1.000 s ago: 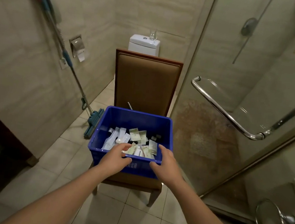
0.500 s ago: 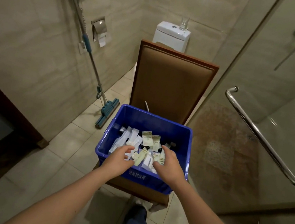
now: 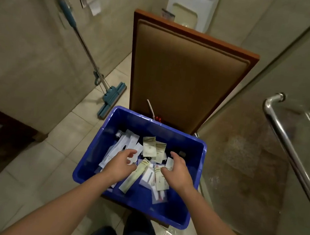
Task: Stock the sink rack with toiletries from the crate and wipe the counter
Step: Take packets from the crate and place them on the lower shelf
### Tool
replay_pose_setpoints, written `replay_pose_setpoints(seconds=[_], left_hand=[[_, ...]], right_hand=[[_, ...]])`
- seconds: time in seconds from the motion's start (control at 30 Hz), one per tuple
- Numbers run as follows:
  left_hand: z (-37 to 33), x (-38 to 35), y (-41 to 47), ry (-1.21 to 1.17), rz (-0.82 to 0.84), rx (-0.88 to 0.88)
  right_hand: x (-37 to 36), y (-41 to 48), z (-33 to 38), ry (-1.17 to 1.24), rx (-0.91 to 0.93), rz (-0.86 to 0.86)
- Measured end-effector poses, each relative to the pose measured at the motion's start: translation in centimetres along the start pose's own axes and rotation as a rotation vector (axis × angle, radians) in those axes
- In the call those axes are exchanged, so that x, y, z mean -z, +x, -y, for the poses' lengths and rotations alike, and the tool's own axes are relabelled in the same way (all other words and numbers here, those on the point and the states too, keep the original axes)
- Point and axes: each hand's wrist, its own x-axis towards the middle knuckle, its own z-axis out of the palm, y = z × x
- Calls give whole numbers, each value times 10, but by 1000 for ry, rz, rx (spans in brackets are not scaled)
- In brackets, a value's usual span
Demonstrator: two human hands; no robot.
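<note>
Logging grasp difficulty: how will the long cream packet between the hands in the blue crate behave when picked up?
Probably light and thin: the packet lies flat atop others. Likely bends a little, being long and narrow. Its wrapper looks smooth, so it may slip against the clear bags beside it in the crate.

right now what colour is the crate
The crate is solid blue; the head view shows it best.

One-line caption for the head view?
Left hand and right hand reach among packaged toiletries in a blue plastic crate on a brown padded chair.
</note>
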Motion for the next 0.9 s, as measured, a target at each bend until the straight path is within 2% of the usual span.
replay_pose_setpoints(seconds=[0.23,0.53,0.9], left_hand=[[4,-16,60,1,65,97],[17,-47,143,3,79,100],[41,-77,207,326,-39,70]], right_hand=[[-13,56,-20,54,-136,95],[-43,135,-49,72,-215,86],[-94,207,-80,67,-285,-56]])
